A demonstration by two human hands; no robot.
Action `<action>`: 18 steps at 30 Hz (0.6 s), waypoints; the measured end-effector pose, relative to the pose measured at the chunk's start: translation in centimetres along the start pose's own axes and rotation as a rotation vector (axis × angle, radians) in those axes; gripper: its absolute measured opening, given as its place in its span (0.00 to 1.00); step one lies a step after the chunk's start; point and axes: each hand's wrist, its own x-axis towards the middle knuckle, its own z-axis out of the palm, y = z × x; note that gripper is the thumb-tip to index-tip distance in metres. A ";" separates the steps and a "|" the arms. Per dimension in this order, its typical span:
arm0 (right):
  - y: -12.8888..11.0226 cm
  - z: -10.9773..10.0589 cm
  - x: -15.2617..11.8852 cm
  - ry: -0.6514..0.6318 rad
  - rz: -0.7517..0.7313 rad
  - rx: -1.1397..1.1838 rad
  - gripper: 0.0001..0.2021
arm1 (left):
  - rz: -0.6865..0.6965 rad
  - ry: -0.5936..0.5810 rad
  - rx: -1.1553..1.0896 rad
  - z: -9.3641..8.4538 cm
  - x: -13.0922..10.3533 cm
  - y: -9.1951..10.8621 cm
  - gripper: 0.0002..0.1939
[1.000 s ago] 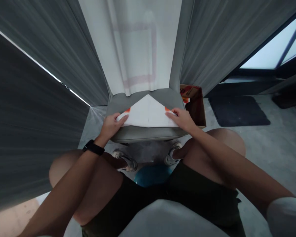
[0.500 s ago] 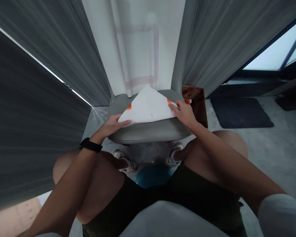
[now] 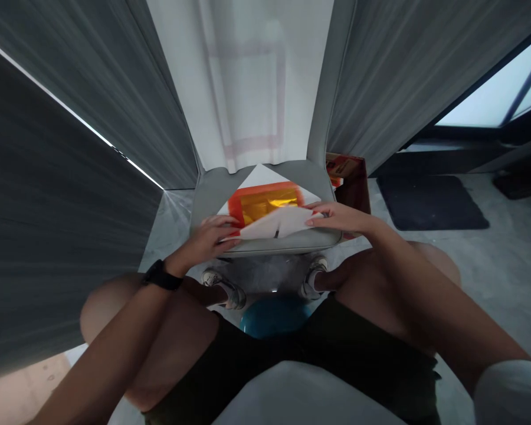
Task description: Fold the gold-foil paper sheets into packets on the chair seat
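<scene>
A white sheet of joss paper (image 3: 265,192) lies on the grey chair seat (image 3: 210,189), one corner pointing at the backrest. Its upper face shows a gold foil patch framed in orange. The near part of the sheet is lifted and bent over, its white back showing with a small dark mark. At the left corner my left hand (image 3: 210,236) pinches the paper between thumb and fingers. My right hand (image 3: 338,216) holds the right corner the same way, with some fingers hidden under the sheet.
White cloth (image 3: 248,88) covers the backrest. A red-brown cardboard box (image 3: 356,189) stands right of the chair, with a dark mat (image 3: 433,203) farther right. Grey curtains (image 3: 128,77) hang on both sides. A blue round object (image 3: 274,316) sits on the floor between the legs.
The paper was folded into a white triangle; now its near part is raised and the gold and orange face shows. Both hands have moved slightly nearer to me.
</scene>
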 end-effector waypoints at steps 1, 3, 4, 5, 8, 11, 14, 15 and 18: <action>0.2 0.0 0.1 -0.045 -0.041 -0.019 0.23 | 0.033 0.014 0.049 0.4 0.0 0.2 0.21; 0.6 -0.1 0.4 -0.117 -0.130 -0.053 0.23 | 0.100 0.023 0.089 1.1 0.3 0.7 0.20; 0.9 -0.1 0.6 -0.134 -0.171 -0.064 0.23 | 0.129 0.011 0.079 1.3 0.5 0.9 0.21; 1.1 -0.1 0.8 -0.143 -0.202 -0.075 0.22 | 0.155 -0.010 0.055 1.5 0.7 1.1 0.21; 1.3 0.0 0.9 -0.167 -0.244 -0.083 0.20 | 0.187 -0.102 -0.030 1.7 0.9 1.2 0.22; 1.1 -0.1 0.6 -0.207 -0.245 -0.038 0.20 | 0.160 -0.174 -0.070 1.3 0.7 1.1 0.23; 1.2 -0.2 0.2 -0.220 -0.192 0.004 0.22 | 0.121 -0.219 -0.099 0.9 0.3 1.2 0.25; 1.3 -0.3 0.1 -0.218 -0.167 0.010 0.23 | 0.107 -0.231 -0.115 0.8 0.3 1.2 0.26; 1.4 -0.3 -0.1 -0.203 -0.112 0.018 0.25 | 0.077 -0.254 -0.165 0.6 0.4 1.1 0.27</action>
